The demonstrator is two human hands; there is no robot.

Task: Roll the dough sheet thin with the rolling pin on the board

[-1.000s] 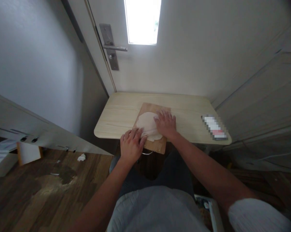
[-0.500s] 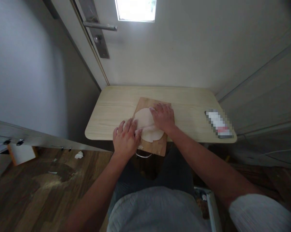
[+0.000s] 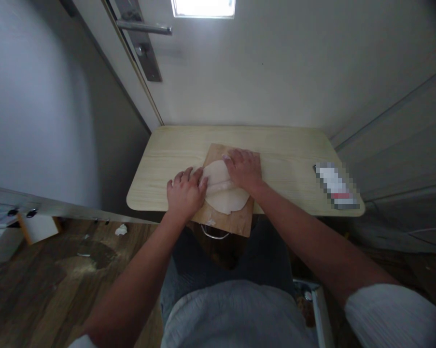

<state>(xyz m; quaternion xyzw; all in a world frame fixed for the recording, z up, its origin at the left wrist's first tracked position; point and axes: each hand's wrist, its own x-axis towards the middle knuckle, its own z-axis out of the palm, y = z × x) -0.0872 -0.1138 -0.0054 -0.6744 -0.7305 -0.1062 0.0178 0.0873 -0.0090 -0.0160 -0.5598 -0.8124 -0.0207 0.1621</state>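
Observation:
A flat, pale round sheet of dough (image 3: pixel 227 200) lies on a wooden cutting board (image 3: pixel 235 224). Across the dough, between my hands, runs a straight pale band; whether it is a fold or a thin rod, I cannot tell. My left hand (image 3: pixel 186 191) rests palm down at the dough's left edge, fingers spread and pointing forward. On the upper right of the dough and board lies my right hand (image 3: pixel 245 169), palm down with fingers stretched out. White flour shows on the fingers. What lies beneath the palms is hidden.
The board sits on a light wood table (image 3: pixel 286 145), its near end overhanging the front edge. A phone (image 3: pixel 335 186), blurred out, lies at the right. A door (image 3: pixel 275 72) stands behind the table. Crumpled paper (image 3: pixel 121 229) lies on the floor at left.
My left hand has shifted slightly left and away from me, uncovering more of the dough's left side. My right hand stays near the upper right edge. The view has tilted down a little.

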